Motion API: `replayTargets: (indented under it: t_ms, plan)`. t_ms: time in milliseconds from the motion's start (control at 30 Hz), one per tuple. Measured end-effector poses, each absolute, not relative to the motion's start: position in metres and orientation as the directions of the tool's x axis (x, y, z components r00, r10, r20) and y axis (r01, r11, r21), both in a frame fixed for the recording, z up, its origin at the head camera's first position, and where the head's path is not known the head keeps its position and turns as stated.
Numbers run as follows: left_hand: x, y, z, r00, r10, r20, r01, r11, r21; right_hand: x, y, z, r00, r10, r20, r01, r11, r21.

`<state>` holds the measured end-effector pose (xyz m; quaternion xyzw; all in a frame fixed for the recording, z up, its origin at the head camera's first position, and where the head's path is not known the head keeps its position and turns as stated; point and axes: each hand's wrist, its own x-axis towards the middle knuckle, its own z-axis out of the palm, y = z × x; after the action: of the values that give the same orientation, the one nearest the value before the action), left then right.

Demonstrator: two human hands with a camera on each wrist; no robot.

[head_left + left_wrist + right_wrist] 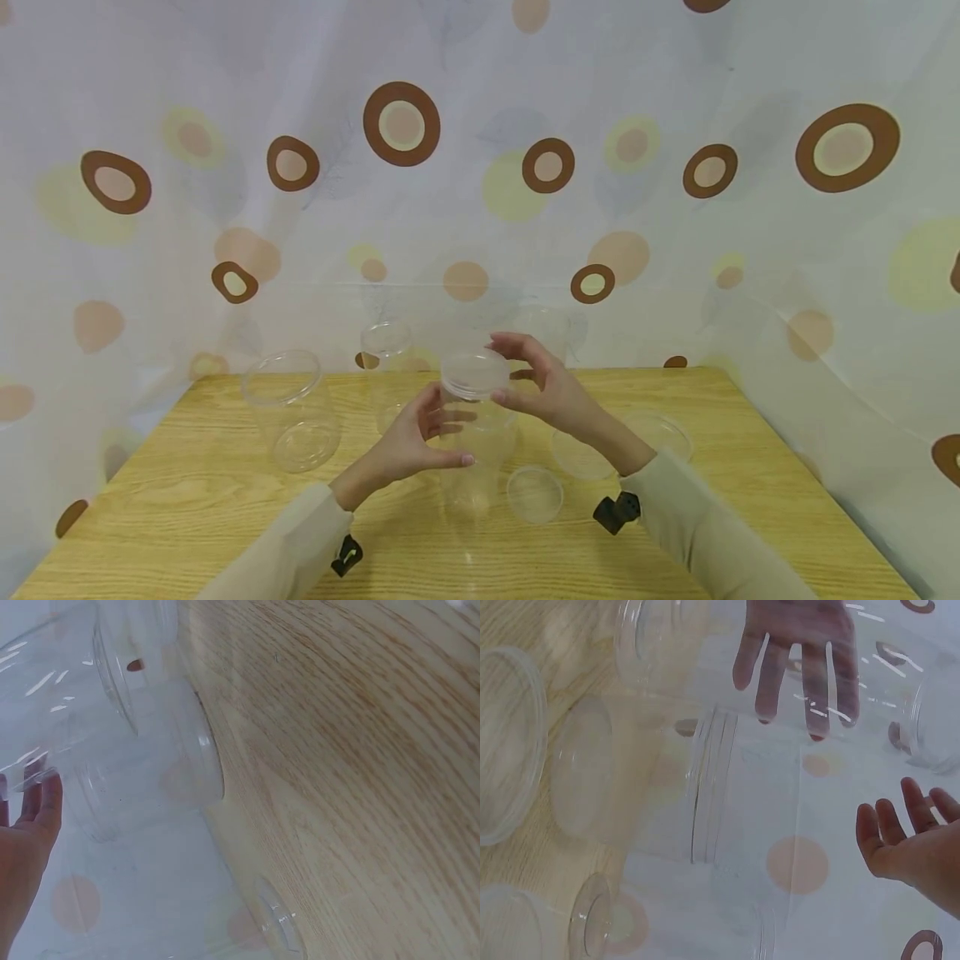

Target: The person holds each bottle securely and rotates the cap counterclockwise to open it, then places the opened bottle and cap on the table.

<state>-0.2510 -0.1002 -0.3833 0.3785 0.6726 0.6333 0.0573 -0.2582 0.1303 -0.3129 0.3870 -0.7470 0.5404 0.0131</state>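
Upright in front of me is a tall clear plastic jar (468,487) with a round lid (474,373) at its top. My left hand (405,442) holds the jar's side, thumb in front and fingers behind, visible through the wall in the right wrist view. Beside the lid, my right hand (555,392) has its thumb and fingers spread apart around the right edge. The right wrist view shows this right hand (919,840) with loosely bent fingers, a gap between them and the jar.
A wide open clear jar (292,417) stands at left, a slimmer one (387,375) nearer the middle, another (542,333) at the back. Clear lids lie right of the held jar: a small one (535,495) and a larger one (663,435). Patterned cloth (465,208) hangs behind the wooden table (187,517).
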Motion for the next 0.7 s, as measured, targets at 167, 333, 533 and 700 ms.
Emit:
replayTargets:
  t_ms: [167, 333, 533, 700]
  plan:
    - [-0.251, -0.101, -0.383, -0.719, 0.572, 0.395, 0.427, -0.085, 0.9, -0.252, 0.124, -0.315, -0.737, -0.516, 0.437, -0.574, 0.136, -0.808]
    - [-0.25, -0.101, -0.383, -0.723, 0.574, 0.384, 0.418, -0.08, 0.905, -0.252, 0.121, -0.315, -0.744, -0.506, 0.437, -0.579, 0.16, -0.8]
    - [-0.249, -0.101, -0.383, -0.72, 0.588, 0.369, 0.405, -0.077, 0.911, -0.259, 0.125, -0.313, -0.691, -0.602, 0.399, -0.576, 0.126, -0.808]
    - [-0.25, -0.103, -0.384, -0.707, 0.604, 0.369, 0.405, -0.082, 0.911, -0.269, 0.133, -0.306, -0.576, -0.757, 0.309, -0.492, 0.02, -0.87]
